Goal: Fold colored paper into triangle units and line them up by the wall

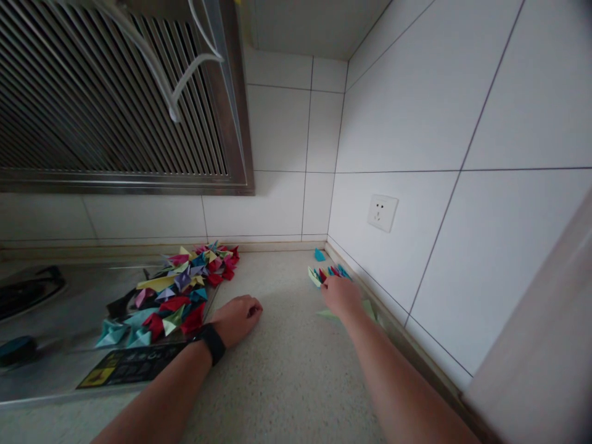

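Observation:
My left hand [237, 319], with a black band on its wrist, rests on the speckled countertop [282, 370], fingers curled in; whether they hold anything is hidden. To its left lies a heap of folded paper pieces [182, 283] in red, teal, yellow, purple and green. My right hand [341, 295] is by the right wall, its fingers closed at a small row of folded papers [315, 276], green, red and blue; what is between the fingertips is too small to tell. Behind the row is a single blue paper piece [319, 254]. Pale green paper [327, 314] lies partly under my right hand.
On the left is a steel gas stove [60, 364] with a burner and a dark knob [18, 350]. A slatted range hood [139, 98] hangs above it, with a white cable [173, 111]. White tiled walls meet in the corner, and a socket [383, 213] is on the right wall.

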`<state>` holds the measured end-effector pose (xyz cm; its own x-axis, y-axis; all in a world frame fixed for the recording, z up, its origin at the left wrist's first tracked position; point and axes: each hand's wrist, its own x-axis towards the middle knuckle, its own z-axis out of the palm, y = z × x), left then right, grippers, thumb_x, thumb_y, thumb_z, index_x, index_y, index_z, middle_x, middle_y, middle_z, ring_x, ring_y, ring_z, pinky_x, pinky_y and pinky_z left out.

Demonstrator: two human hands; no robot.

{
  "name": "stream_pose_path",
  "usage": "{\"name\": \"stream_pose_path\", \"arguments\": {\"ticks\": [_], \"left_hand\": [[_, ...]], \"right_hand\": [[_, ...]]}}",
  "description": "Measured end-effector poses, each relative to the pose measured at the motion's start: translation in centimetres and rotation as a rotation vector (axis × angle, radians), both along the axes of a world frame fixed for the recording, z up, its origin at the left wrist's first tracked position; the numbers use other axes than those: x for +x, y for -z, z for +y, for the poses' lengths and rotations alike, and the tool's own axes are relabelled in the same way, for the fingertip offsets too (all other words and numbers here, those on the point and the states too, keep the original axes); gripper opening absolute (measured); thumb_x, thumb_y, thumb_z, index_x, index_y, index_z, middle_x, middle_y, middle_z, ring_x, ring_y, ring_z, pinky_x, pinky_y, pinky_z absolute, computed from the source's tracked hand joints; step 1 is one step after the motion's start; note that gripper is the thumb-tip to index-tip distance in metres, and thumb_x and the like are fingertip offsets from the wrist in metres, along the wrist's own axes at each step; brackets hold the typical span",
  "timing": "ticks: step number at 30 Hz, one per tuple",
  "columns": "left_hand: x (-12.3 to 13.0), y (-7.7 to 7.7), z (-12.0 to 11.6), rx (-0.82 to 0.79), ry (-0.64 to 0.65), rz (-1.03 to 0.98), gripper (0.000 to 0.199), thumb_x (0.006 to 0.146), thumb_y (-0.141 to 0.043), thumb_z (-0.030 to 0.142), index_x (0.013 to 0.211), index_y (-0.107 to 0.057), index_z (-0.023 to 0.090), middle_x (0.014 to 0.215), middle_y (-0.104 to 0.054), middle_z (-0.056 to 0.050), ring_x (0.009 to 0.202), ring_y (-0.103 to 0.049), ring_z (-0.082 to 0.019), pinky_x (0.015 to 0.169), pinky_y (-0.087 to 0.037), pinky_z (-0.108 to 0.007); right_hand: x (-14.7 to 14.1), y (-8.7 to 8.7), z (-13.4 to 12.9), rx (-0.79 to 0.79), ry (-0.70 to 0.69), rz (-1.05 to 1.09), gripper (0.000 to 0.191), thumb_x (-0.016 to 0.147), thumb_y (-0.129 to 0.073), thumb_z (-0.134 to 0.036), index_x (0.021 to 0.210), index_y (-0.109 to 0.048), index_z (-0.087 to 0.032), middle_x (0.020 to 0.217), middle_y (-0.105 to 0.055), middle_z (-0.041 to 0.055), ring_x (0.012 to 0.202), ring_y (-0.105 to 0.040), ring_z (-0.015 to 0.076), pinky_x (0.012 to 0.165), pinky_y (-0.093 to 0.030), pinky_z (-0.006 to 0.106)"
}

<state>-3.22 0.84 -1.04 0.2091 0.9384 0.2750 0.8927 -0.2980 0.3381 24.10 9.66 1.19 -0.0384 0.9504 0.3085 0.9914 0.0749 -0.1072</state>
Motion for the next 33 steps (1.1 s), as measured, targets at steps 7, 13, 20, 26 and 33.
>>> {"name": "stream_pose_path", "arguments": {"ticks": [7,13,20,26,33], "left_hand": [[0.02,0.02,0.02,0.003,0.018,0.007,0.023,0.084,-0.045,0.028,0.089,-0.066,0.02,0.085,-0.064,-0.005,0.083,-0.058,-0.017,0.077,-0.04,-0.027],[0.19,-0.25,-0.19,-0.009,0.006,0.019,0.022,0.083,-0.046,0.028,0.089,-0.065,0.02,0.085,-0.064,-0.006,0.082,-0.058,-0.017,0.076,-0.041,-0.027],[0.21,-0.15,-0.2,-0.006,0.019,0.026,0.02,0.082,-0.048,0.027,0.09,-0.064,0.02,0.084,-0.063,-0.005,0.081,-0.057,-0.017,0.075,-0.04,-0.027],[0.16,0.04,-0.05,-0.014,0.024,0.031,0.02,0.082,-0.047,0.028,0.091,-0.063,0.019,0.082,-0.063,-0.004,0.079,-0.057,-0.017,0.075,-0.04,-0.027],[-0.13,0.49,0.22,0.001,0.043,0.028,0.018,0.08,-0.05,0.027,0.091,-0.062,0.02,0.082,-0.062,-0.004,0.079,-0.056,-0.017,0.074,-0.039,-0.027]], "right_hand": [[-0.79,-0.09,-0.31,0.024,-0.008,-0.056,0.033,0.087,-0.045,-0.034,0.089,-0.07,-0.014,0.088,-0.069,0.0194,0.089,-0.063,0.0266,0.079,-0.044,0.037],[-0.93,-0.05,-0.26,0.034,-0.03,-0.079,0.032,0.087,-0.046,-0.033,0.089,-0.071,-0.013,0.088,-0.068,0.0194,0.09,-0.062,0.0271,0.08,-0.044,0.037],[-0.83,0.29,0.03,0.002,-0.026,-0.056,0.03,0.086,-0.05,-0.035,0.089,-0.07,-0.013,0.087,-0.068,0.0188,0.089,-0.062,0.0269,0.077,-0.045,0.037],[-1.03,0.56,0.26,0.018,-0.027,-0.063,0.028,0.085,-0.05,-0.036,0.089,-0.07,-0.017,0.087,-0.068,0.0165,0.089,-0.062,0.0269,0.076,-0.046,0.037],[-1.06,0.66,0.2,0.026,-0.049,-0.073,0.03,0.088,-0.045,-0.034,0.09,-0.069,-0.016,0.088,-0.067,0.0176,0.093,-0.06,0.0289,0.079,-0.044,0.041]]}}
